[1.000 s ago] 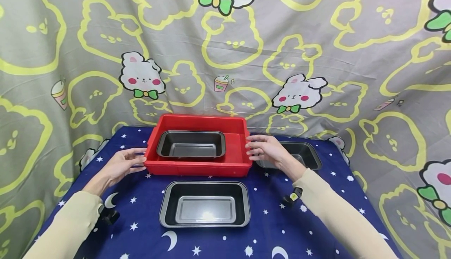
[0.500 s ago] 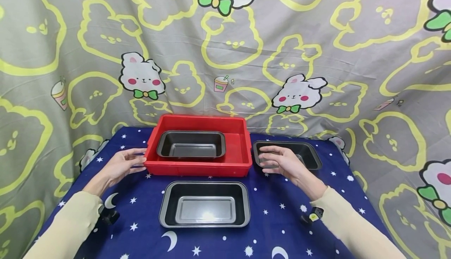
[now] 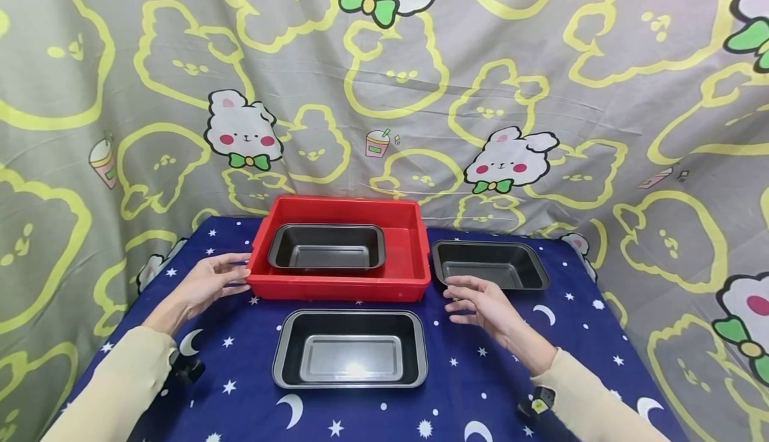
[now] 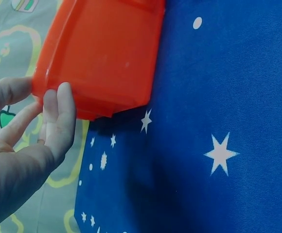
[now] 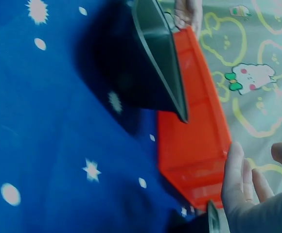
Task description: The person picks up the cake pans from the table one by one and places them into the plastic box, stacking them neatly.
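My left hand (image 3: 206, 283) touches the left end of a red plastic tray (image 3: 336, 288) with its fingertips. In the left wrist view, the fingers (image 4: 63, 111) rest at the tray's edge, relaxed. A dark metal loaf pan (image 3: 324, 270) sits inside the tray, toward its left side. My right hand (image 3: 483, 308) hovers to the right of the tray with loosely extended fingers and holds nothing. Behind it, a second loaf pan (image 3: 537, 275) lies on the table, close beside the tray's right end. A third loaf pan (image 3: 350, 384) stands in front of the tray.
A dark blue cloth (image 3: 336, 422) with white stars and moons covers the table. At the back and sides hangs a grey curtain (image 3: 408, 181) with yellow bear outlines, close behind the tray. Small cameras are strapped to both wrists.
My right hand has left the tray's right end and moved right, then down toward me, uncovering the right loaf pan. The left hand, tray and pans keep their places.
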A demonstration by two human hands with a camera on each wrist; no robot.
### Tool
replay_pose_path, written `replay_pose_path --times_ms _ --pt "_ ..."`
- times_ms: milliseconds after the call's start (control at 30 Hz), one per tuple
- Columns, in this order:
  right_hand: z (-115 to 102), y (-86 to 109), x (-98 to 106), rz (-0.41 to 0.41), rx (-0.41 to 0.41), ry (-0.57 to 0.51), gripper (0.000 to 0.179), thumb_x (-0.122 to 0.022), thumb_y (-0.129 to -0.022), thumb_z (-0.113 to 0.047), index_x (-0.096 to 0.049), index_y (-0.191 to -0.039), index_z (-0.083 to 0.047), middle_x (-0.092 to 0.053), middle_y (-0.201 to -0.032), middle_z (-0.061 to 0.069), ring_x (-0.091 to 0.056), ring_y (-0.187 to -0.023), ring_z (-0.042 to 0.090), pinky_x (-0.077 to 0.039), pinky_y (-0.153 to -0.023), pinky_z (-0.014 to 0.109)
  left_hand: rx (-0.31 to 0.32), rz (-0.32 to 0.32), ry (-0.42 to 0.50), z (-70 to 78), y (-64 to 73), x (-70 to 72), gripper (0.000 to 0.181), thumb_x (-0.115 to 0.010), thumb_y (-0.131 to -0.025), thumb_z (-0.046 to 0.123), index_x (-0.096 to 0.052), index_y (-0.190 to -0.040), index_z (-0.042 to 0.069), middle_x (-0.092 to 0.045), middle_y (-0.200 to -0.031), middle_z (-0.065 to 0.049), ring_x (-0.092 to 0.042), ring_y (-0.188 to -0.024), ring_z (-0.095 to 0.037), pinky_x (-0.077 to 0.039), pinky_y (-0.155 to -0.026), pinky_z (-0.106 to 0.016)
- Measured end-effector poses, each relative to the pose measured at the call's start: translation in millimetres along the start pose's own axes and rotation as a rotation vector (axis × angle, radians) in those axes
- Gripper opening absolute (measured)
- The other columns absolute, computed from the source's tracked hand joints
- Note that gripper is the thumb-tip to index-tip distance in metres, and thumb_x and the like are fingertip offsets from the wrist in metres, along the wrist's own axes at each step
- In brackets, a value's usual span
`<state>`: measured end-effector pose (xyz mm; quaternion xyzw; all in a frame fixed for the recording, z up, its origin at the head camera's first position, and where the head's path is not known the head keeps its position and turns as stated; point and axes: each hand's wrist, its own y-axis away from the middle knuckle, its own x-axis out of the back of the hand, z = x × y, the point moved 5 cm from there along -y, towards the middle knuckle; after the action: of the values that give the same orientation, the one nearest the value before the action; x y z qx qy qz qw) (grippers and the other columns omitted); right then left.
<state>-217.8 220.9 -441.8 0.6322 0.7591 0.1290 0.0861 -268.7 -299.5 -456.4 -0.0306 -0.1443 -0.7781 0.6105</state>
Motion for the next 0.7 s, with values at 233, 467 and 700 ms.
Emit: replay_pose_path --times_ms 233,467,700 --pt "18.8 3.6 -11.0 0.019 -0.032 -0.032 0.047 -0.065 -0.102 -0.018 -0.056 -0.144 0.003 -0.076 -0.102 -0.004 -0.074 -0.084 0.013 -0.067 -0.078 0.031 0.005 -0.001 0.004 -1.7 -0.8 -0.9 0.066 -0.061 -0.108 0.019 -0.031 -0.161 -0.008 -0.039 -0.16 -0.038 -0.072 -0.106 -0.003 -0.064 -0.099 -0.038" --pt "38.1 8.7 -21.9 -0.013 -0.057 -0.041 0.048 -0.063 -0.101 -0.017 -0.055 -0.144 0.004 -0.075 -0.105 0.0 -0.073 -0.085 0.014 -0.066 -0.078 0.032 0.003 0.001 0.007 -2.9 -1.2 -0.7 0.067 -0.062 -0.108 0.019 -0.032 -0.161 -0.007 -0.039 -0.161 -0.037 -0.072 -0.106 -0.002 -0.064 -0.098 -0.037" --pt "53.1 11.9 -33.6 -0.042 -0.073 -0.041 0.05 -0.064 -0.102 -0.018 -0.054 -0.144 0.006 -0.074 -0.104 0.0 -0.072 -0.085 0.014 -0.066 -0.077 0.031 -0.004 0.006 -0.003 -2.1 -0.9 0.2 0.066 -0.062 -0.107 0.019 -0.033 -0.16 -0.007 -0.041 -0.159 -0.038 -0.072 -0.105 -0.002 -0.064 -0.099 -0.039"
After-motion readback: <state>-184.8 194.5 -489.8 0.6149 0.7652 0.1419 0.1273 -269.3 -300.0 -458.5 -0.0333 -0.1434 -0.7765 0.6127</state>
